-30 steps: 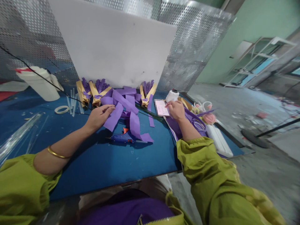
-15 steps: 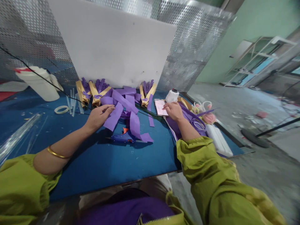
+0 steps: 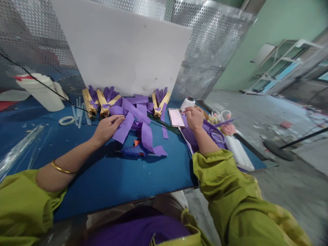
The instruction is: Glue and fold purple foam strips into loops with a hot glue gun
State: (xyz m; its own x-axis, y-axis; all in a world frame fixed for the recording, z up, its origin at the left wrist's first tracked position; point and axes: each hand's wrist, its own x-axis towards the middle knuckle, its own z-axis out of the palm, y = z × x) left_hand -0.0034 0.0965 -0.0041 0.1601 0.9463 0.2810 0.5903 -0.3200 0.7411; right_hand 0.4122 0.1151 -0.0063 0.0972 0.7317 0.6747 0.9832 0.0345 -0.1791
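The left hand (image 3: 109, 130) lies over the blue table (image 3: 133, 179) at the left edge of the purple strips (image 3: 137, 111), fingers drawn close together; whether they pinch a strip, I cannot tell. The right hand (image 3: 194, 118), holding nothing visible, has its fingers loosely curled just right of the lit phone (image 3: 176, 118), near the white spool (image 3: 187, 104). The glue gun (image 3: 133, 150) lies on the near side of the strips, between wrapped purple bunches (image 3: 107, 102) at the far side and the near table edge.

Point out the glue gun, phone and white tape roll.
glue gun (image 3: 128, 150): head view, blue body
phone (image 3: 177, 119): head view, lit screen
white tape roll (image 3: 60, 121): head view, left side of ring
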